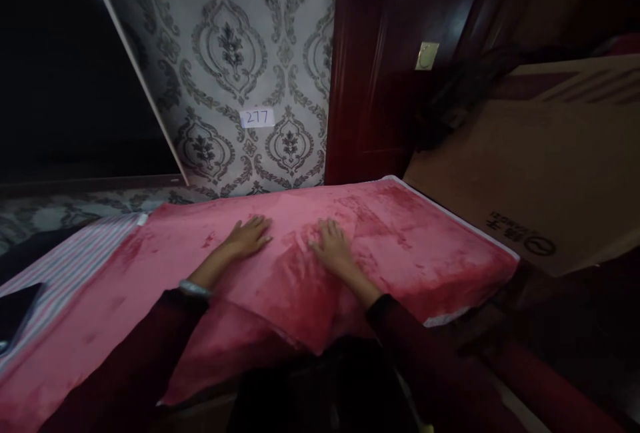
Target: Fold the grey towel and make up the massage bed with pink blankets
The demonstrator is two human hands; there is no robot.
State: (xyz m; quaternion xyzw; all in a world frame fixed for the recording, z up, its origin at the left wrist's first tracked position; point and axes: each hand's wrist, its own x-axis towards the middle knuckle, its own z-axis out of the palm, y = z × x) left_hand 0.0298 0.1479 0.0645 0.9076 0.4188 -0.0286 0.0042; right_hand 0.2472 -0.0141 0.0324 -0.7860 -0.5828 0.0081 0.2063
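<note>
A pink, velvety cloth covers the long surface before me, with darker smears in its pile. On it lies a square-looking piece of the same pink fabric, one corner pointing toward me over the front edge. My left hand rests flat near that piece's left side, palm down, fingers spread. Also palm down, my right hand lies on the fabric with its fingers stretched out. Whether the piece is separate or a fold of the cover, I cannot tell. Neither hand grips anything.
A large cardboard box stands at the right. On the left are a striped cloth and a dark, flat device. Behind are patterned wallpaper, a paper label reading 277, a dark screen and a dark red door.
</note>
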